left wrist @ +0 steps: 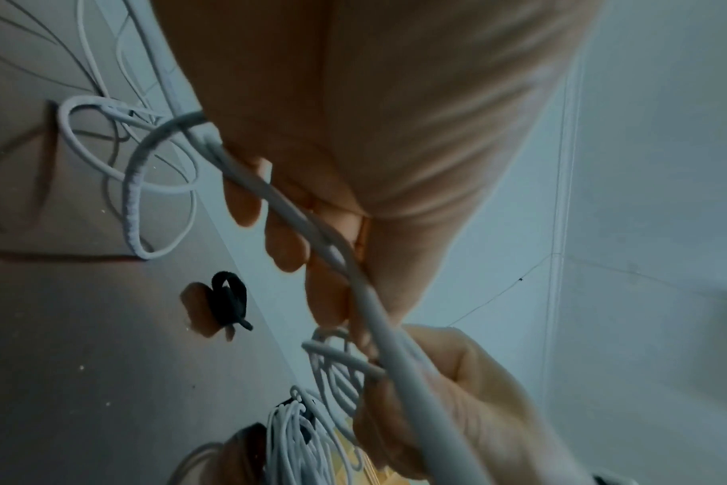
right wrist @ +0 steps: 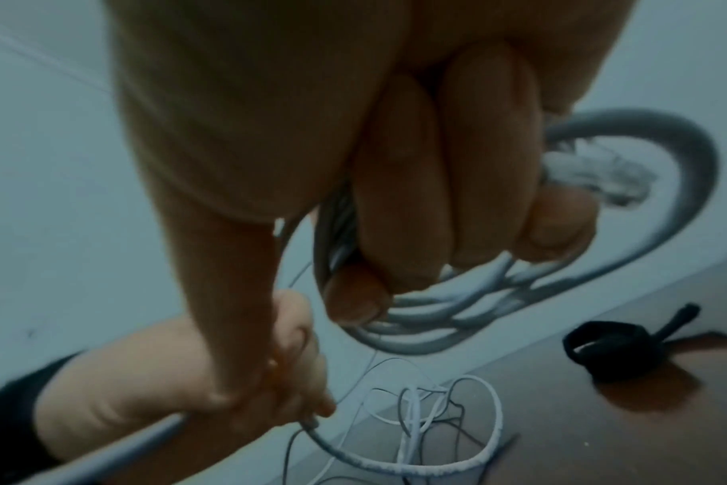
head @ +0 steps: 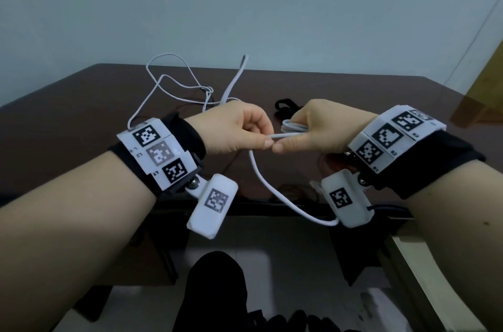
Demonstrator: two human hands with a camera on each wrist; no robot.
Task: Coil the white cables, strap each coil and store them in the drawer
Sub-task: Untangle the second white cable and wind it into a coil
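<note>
Right now your right hand (head: 321, 125) grips the half-made coil (head: 294, 126) above the tabletop (head: 381, 92), and your left hand (head: 239, 127) pinches the white cable (head: 261, 174) beside it; feed each loop the same size, with light tension. Slack hangs off the front edge, so lift before pulling, clear of the loose cables (head: 174, 81) and black strap (head: 285, 106).

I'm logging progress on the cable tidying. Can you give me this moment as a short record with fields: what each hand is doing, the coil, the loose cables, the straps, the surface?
left hand: pinches the white cable between thumb and fingers
right hand: grips the coil, thumb pinching the same cable
coil: several white loops held above the table, no strap on it
slack: one loop hangs below the hands toward the table edge
loose cables: tangled on the table behind the left hand
black strap: lies on the table, untouched
table: dark brown
drawer: not in view
</note>
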